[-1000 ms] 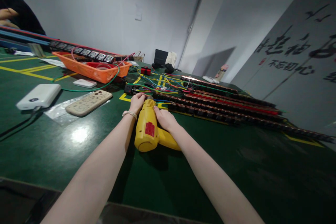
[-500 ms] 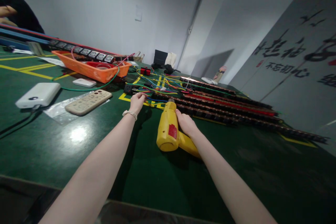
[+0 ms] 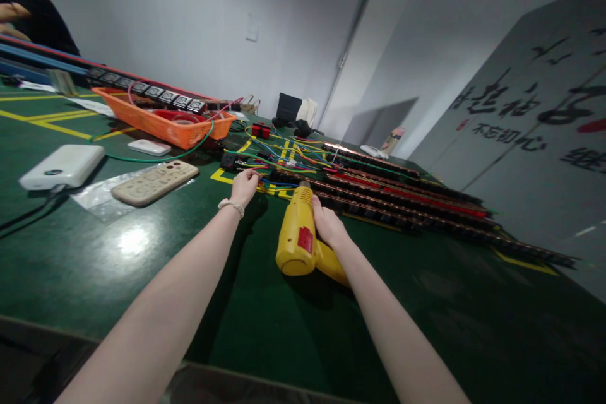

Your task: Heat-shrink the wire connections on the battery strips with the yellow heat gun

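I have the green table (image 3: pixel 265 328) beneath both hands on my feed. Long dark strips with coppery edges (image 3: pixel 379 205) run out ahead and right of my right hand (image 3: pixel 328 221). The orange plastic basket (image 3: pixel 161 129) sits beyond and left of my left hand (image 3: pixel 245 186), and a tangle of coloured wires (image 3: pixel 303 153) lies ahead of both grips. My right hand is closed on the body of the yellow heat gun (image 3: pixel 297 237), just left of that palm. I see its rounded back end nearest me, a red label on the casing, vent slots toward the front, a short metal nozzle pointing away, and the handle passing under my right wrist. Left of my left hand lies a beige remote control (image 3: pixel 156 183). My left fingertips are drawn together beside the wires; I cannot tell what they pinch.
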`<act>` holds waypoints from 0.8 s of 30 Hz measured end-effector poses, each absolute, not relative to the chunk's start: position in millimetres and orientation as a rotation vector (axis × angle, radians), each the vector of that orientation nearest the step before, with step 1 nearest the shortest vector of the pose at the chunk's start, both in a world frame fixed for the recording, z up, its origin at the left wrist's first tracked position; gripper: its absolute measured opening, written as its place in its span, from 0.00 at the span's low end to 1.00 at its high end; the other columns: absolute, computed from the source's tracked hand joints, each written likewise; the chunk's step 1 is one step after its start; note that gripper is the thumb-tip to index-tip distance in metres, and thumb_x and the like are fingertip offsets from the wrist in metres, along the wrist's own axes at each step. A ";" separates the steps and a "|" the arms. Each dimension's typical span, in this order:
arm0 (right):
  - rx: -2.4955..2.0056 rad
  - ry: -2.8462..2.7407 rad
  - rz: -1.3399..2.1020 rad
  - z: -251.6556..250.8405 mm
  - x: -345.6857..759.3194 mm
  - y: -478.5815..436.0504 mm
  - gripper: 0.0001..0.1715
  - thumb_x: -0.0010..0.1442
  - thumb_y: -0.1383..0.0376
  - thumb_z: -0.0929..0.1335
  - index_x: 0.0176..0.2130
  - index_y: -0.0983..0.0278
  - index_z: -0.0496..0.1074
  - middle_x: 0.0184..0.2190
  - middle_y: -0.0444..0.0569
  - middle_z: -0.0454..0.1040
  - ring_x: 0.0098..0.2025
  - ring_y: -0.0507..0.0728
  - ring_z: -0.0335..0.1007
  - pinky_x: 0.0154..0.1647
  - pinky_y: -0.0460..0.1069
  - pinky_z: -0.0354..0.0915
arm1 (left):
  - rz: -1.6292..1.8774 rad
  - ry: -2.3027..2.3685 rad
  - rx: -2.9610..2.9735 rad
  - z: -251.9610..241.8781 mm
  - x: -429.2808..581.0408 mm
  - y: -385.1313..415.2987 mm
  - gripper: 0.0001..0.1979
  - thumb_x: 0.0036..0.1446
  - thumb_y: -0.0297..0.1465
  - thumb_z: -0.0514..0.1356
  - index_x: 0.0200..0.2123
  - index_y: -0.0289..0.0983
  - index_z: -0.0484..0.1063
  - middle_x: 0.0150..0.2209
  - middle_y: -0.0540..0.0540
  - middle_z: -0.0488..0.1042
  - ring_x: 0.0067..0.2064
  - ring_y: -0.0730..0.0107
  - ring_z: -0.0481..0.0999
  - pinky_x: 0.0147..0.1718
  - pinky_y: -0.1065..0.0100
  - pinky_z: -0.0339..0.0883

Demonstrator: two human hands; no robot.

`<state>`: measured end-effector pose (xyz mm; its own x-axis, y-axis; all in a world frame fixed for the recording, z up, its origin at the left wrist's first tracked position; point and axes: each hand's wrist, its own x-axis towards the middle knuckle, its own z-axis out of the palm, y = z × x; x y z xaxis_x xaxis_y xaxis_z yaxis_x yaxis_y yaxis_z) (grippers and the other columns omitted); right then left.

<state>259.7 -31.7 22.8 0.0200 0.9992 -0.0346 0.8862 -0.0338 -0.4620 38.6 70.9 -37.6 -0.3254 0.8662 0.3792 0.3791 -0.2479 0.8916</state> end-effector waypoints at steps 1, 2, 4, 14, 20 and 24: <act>-1.995 -1.939 0.511 22.8 258.0 -31.2 0.53 0.55 0.39 0.41 0.44 0.70 0.71 0.45 0.62 0.69 0.48 0.65 0.64 0.47 0.55 0.57 | 1.596 1.598 1.502 -38.3 38.5 71.6 0.12 0.48 0.30 0.50 0.28 0.35 0.73 0.29 0.44 0.75 0.33 0.67 0.73 0.34 0.70 0.63; -1.997 -1.945 0.511 22.8 256.1 -30.6 0.53 0.55 0.39 0.41 0.44 0.70 0.71 0.44 0.62 0.70 0.47 0.64 0.65 0.47 0.55 0.57 | 1.590 1.597 1.501 -39.0 38.4 72.3 0.12 0.48 0.30 0.50 0.28 0.35 0.73 0.28 0.45 0.75 0.33 0.67 0.73 0.33 0.70 0.63; -1.993 -1.959 0.510 22.8 251.8 -29.1 0.52 0.55 0.39 0.41 0.43 0.70 0.72 0.43 0.63 0.70 0.47 0.64 0.66 0.46 0.55 0.57 | 1.579 1.593 1.495 -40.0 38.2 73.3 0.12 0.48 0.30 0.50 0.28 0.35 0.73 0.27 0.45 0.75 0.33 0.67 0.73 0.33 0.70 0.63; -1.889 -2.093 0.546 17.9 221.5 -19.1 0.50 0.57 0.40 0.41 0.45 0.70 0.70 0.45 0.62 0.69 0.49 0.65 0.64 0.48 0.55 0.56 | 1.579 1.628 1.539 -40.8 37.5 72.5 0.13 0.47 0.30 0.49 0.29 0.35 0.73 0.30 0.44 0.75 0.34 0.67 0.72 0.33 0.71 0.62; -1.851 -2.133 0.566 15.7 203.3 -14.0 0.49 0.58 0.42 0.40 0.46 0.68 0.70 0.46 0.61 0.69 0.50 0.64 0.64 0.48 0.55 0.57 | 1.582 1.617 1.516 -37.3 38.4 70.2 0.14 0.49 0.31 0.49 0.29 0.35 0.74 0.30 0.44 0.75 0.33 0.68 0.71 0.35 0.71 0.63; -1.748 -2.171 0.562 13.9 187.7 -10.4 0.52 0.57 0.40 0.40 0.44 0.69 0.72 0.44 0.62 0.71 0.49 0.63 0.65 0.47 0.54 0.58 | 1.594 1.572 1.418 -31.7 37.2 67.5 0.15 0.50 0.33 0.49 0.28 0.35 0.74 0.29 0.45 0.75 0.33 0.67 0.71 0.36 0.70 0.62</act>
<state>187.7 -10.4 13.9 -0.2166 0.9762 -0.0131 0.8598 0.1844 -0.4761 37.2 67.5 -31.7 -0.3428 0.8811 0.3258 0.3131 -0.2199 0.9239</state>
